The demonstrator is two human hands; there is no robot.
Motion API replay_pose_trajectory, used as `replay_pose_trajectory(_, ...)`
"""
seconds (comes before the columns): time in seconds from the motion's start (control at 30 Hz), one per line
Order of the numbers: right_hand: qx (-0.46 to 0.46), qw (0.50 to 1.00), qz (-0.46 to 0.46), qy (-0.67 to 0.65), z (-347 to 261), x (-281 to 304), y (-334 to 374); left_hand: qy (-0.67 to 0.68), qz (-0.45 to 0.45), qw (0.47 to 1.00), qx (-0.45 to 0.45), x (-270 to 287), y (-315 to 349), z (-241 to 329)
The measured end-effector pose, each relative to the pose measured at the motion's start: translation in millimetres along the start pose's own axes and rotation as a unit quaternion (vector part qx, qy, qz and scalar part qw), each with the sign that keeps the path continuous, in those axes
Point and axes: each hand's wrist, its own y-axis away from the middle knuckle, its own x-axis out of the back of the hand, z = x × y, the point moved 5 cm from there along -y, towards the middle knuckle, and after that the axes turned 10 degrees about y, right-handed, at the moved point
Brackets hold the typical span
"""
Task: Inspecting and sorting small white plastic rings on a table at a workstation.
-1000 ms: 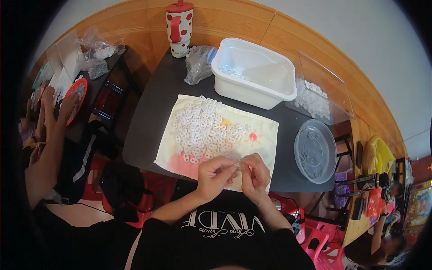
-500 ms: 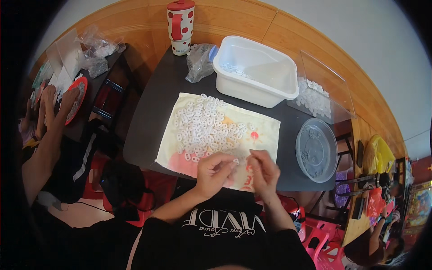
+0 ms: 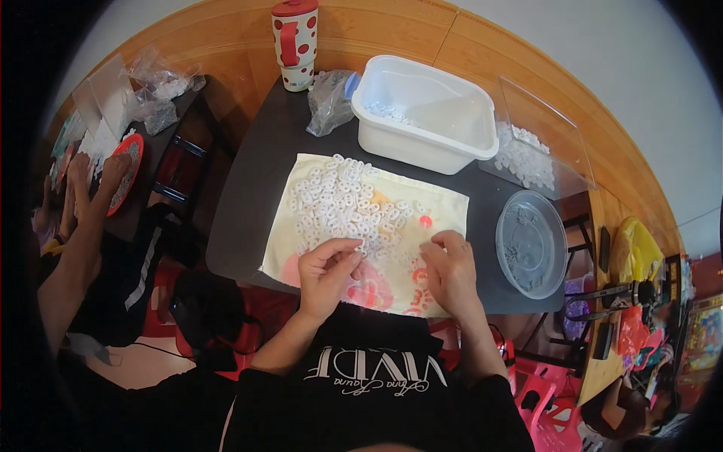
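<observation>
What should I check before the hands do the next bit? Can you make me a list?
1. Left hand has a small white piece pinched: ok.
2. Right hand is free of pieces: cannot tell, its fingers hide too much.
3. White pieces with holes lie on the cloth, near the hands: ok.
4. Those pieces sit in one tidy heap: not ok, some are scattered to the right.
5. Spotted cup stands upright, away from both hands: ok.
6. Round clear tray has small grey bits in it: ok.
</observation>
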Motion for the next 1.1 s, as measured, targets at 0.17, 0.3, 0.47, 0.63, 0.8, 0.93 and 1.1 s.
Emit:
replay_pose_trajectory(0.17, -0.015, 0.997, 0.016, 0.08, 22, -20, -32, -0.01, -0.012, 1.0, 0.02, -4, 1, -1)
replay_pose_trajectory(0.3, -0.033, 0.993, -0.004, 0.109, 34, -35, -52, -0.007, -0.027, 0.999, 0.044, -10, 2, -8)
replay_pose_trajectory(0.47, -0.057, 0.997, -0.034, 0.034, 43, -37, -55, -0.016, -0.036, 0.998, 0.055, -13, 2, -12)
replay_pose_trajectory(0.63, -0.032, 0.998, 0.008, -0.056, 24, -19, -31, 0.004, -0.043, 0.996, 0.073, -19, 2, -12)
replay_pose_trajectory(0.8, -0.013, 0.999, 0.024, -0.021, 24, -14, -10, 0.013, -0.043, 0.995, 0.091, -23, 0, -18)
replay_pose_trajectory(0.93, -0.037, 0.998, 0.031, -0.034, 28, -11, -5, 0.013, -0.05, 0.994, 0.094, -27, 0, -19)
replay_pose_trajectory(1.1, -0.218, 0.944, 0.025, -0.245, 49, -20, 2, 0.018, -0.053, 0.994, 0.095, -30, 0, -18)
